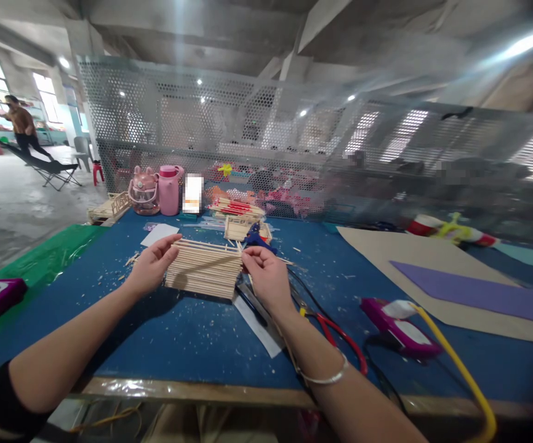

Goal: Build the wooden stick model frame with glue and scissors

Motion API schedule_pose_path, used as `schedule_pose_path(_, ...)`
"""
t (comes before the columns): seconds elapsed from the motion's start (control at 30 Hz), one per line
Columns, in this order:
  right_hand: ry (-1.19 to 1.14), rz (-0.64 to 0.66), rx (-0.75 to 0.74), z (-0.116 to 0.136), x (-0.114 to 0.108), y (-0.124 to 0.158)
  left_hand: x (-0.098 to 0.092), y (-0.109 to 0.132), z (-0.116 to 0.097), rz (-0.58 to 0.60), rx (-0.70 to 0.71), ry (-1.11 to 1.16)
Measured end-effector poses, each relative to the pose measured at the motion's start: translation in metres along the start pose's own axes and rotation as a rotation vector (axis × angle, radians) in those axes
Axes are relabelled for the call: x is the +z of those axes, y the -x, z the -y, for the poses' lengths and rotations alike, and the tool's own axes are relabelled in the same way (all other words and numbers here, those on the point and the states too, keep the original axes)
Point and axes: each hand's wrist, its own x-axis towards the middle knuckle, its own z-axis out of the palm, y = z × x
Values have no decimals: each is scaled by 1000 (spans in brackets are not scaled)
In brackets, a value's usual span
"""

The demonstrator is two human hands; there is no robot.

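A panel of thin wooden sticks glued side by side (204, 269) is held tilted above the blue table (192, 335). My left hand (151, 264) grips its left edge with the fingers curled round the top corner. At the panel's upper right corner, my right hand (266, 277) pinches the sticks. A silver bracelet (328, 376) sits on my right wrist. A loose stick lies slanted across the panel's face.
Red-handled pliers (335, 335) and a metal ruler (257, 307) lie right of the panel. Behind it: other stick assemblies (239, 229), a blue glue gun (257, 237), pink bottles (170, 189). A purple box with yellow hose (402, 326) and cardboard (414, 258) lie right. A person stands far left.
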Motion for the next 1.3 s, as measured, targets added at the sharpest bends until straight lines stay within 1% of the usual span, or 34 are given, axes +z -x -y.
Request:
schedule_pose_path(0.1,15,2,-3,1,0,1,1,1,-2,-49,-46,56)
schedule_pose_path(0.17,18,-4,-4,2,0,1,2,1,-3,-73,-62,54)
schedule_pose_path(0.43,24,7,-35,2,2,2,-3,-2,4,-167,12,-193)
schedule_pose_path(0.5,13,1,-55,2,2,3,-4,-2,4,-162,10,-204)
schedule_pose_path(0.6,-17,-6,-59,1,2,2,-3,-1,1,-123,-22,-137)
schedule_pose_path(0.73,-112,8,22,-3,2,-1,0,0,-5,-91,-71,-61)
schedule_pose_path(0.9,-215,59,128,-7,3,-4,4,0,-10,-97,-107,-4)
schedule_pose_path(1.0,-226,81,131,-7,3,-3,4,-1,-9,-105,-115,22)
schedule_pose_path(1.17,-243,63,109,-6,2,-4,1,-1,-5,-109,-116,74)
schedule_pose_path(1.3,-262,70,128,-5,2,-3,0,-2,-4,-101,-134,113)
